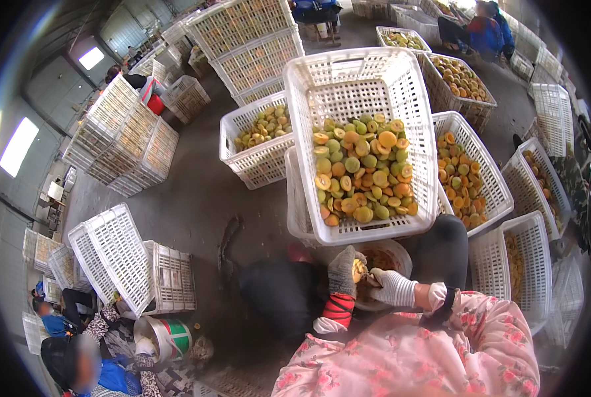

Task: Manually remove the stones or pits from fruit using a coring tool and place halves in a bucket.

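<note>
My left hand [342, 272], in a grey knitted glove, grips a yellow-orange apricot [359, 270] whose cut flesh seems to show. Close against it is my right hand [396, 289], in a white striped glove with the fingers closed; what they hold is too small to make out. Both hands are over a round tub [401, 257] between my knees, with reddish-brown bits inside. Just beyond the hands, a tilted white crate [368, 231] holds many green and orange apricots [365, 169], several of them halved.
More fruit-filled crates stand right [500, 192] and behind [255, 155]. Tall crate stacks [249, 49] rise farther back. At left, an upturned crate [110, 255] leans near a co-worker [77, 360] with a white bucket [166, 337]. A dark strip [227, 248] lies on the floor.
</note>
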`<state>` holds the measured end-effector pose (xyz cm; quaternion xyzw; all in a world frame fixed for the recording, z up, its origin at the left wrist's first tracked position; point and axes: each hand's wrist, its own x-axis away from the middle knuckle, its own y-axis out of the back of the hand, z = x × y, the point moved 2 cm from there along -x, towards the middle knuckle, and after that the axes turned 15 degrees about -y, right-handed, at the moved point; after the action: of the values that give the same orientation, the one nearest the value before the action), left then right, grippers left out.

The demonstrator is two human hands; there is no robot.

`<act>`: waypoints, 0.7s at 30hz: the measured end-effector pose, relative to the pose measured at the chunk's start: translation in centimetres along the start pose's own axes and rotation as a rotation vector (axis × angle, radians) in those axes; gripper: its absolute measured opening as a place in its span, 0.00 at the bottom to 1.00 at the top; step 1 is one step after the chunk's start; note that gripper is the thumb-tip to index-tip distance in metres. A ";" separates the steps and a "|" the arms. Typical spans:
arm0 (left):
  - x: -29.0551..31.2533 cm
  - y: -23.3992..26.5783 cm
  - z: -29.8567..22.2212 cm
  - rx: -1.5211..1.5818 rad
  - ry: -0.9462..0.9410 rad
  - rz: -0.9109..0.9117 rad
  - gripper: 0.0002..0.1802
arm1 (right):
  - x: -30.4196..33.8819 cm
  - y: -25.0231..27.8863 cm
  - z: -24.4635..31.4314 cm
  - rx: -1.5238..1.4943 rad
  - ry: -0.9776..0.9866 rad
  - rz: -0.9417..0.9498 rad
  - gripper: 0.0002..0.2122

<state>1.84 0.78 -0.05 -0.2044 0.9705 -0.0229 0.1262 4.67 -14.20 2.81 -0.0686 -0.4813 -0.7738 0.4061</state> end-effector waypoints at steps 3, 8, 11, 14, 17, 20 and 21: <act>0.4 -0.1 0.7 0.321 0.225 -0.062 0.19 | 0.2 -0.3 -0.1 -0.488 0.032 0.186 0.10; 1.2 0.2 -0.6 0.381 0.322 -0.054 0.18 | 1.7 0.5 1.2 -0.028 0.044 -0.036 0.08; 0.4 0.9 0.9 -0.020 -0.083 0.005 0.17 | -0.1 0.0 1.1 -0.217 0.474 -0.079 0.08; -0.1 0.8 2.6 0.283 0.018 -0.076 0.15 | 0.6 1.0 2.8 -0.085 0.581 -0.291 0.07; -0.4 1.0 0.0 0.420 0.090 -0.029 0.17 | 1.0 2.5 3.2 -0.042 0.393 -0.207 0.12; -1.5 0.3 0.0 0.738 0.302 -0.170 0.18 | -0.5 3.3 1.9 0.114 0.103 -0.150 0.17; -1.2 0.6 0.7 0.738 0.317 -0.168 0.18 | -0.6 3.5 1.7 0.156 0.133 -0.194 0.16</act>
<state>2.81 1.81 -0.47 -0.2176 0.8845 -0.4110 0.0377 6.98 -13.20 5.82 0.0617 -0.5163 -0.7725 0.3645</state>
